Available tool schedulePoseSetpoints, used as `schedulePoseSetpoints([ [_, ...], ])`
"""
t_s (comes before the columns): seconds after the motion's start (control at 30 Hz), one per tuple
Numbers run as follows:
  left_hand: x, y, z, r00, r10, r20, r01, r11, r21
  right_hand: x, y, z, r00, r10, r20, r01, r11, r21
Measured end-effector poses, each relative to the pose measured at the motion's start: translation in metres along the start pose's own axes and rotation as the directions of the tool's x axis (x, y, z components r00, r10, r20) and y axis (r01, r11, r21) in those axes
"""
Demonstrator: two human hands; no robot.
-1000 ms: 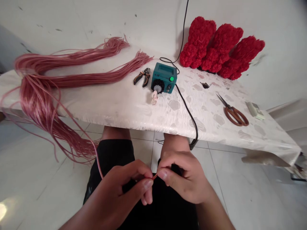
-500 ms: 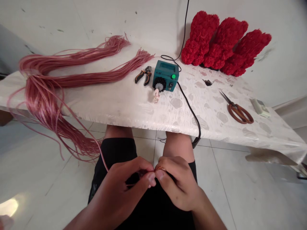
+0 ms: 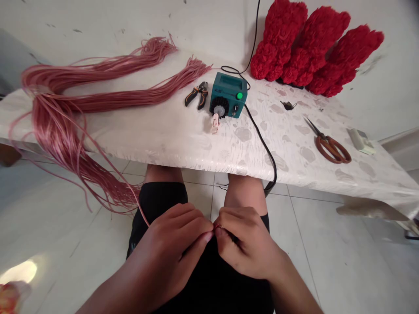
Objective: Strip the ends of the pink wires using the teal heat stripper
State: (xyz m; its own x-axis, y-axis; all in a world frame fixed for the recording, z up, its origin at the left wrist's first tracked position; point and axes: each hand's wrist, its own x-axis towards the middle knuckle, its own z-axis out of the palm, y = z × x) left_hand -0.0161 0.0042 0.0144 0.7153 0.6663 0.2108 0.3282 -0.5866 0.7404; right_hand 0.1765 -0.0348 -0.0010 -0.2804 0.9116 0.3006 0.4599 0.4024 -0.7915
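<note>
Across my patterned table (image 3: 183, 144), red fluffy shapes (image 3: 314, 48) stand at one o'clock, a teal box (image 3: 227, 95) sits at twelve, and a pink cord bundle (image 3: 55, 126) spills over the edge at ten. At six o'clock, over my lap, my left hand (image 3: 166, 248) and right hand (image 3: 245, 242) press close together, pinching one pink strand (image 3: 143, 214) between them.
</note>
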Motion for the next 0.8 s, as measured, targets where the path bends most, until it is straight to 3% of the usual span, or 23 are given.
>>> schedulePoseSetpoints([
  [0.13, 0.0007, 0.0003, 0.0002, 1.000, 0.011, 0.003, -0.011, 1.000, -0.015, -0.0006, 0.0013, -0.0026, 0.997, 0.054, 0.049, -0.057, 0.997, 0.057],
  [0.33, -0.0012, 0.0026, 0.0005, 1.000, 0.000, -0.006, -0.001, 0.999, -0.037, -0.0008, 0.0003, -0.0059, 0.999, 0.001, 0.050, -0.002, 1.000, 0.026],
  [0.8, -0.0001, -0.0002, 0.0010, 0.999, 0.015, 0.043, -0.014, 1.000, -0.023, -0.0006, 0.0001, -0.0084, 0.998, 0.002, 0.057, -0.002, 1.000, 0.011],
])
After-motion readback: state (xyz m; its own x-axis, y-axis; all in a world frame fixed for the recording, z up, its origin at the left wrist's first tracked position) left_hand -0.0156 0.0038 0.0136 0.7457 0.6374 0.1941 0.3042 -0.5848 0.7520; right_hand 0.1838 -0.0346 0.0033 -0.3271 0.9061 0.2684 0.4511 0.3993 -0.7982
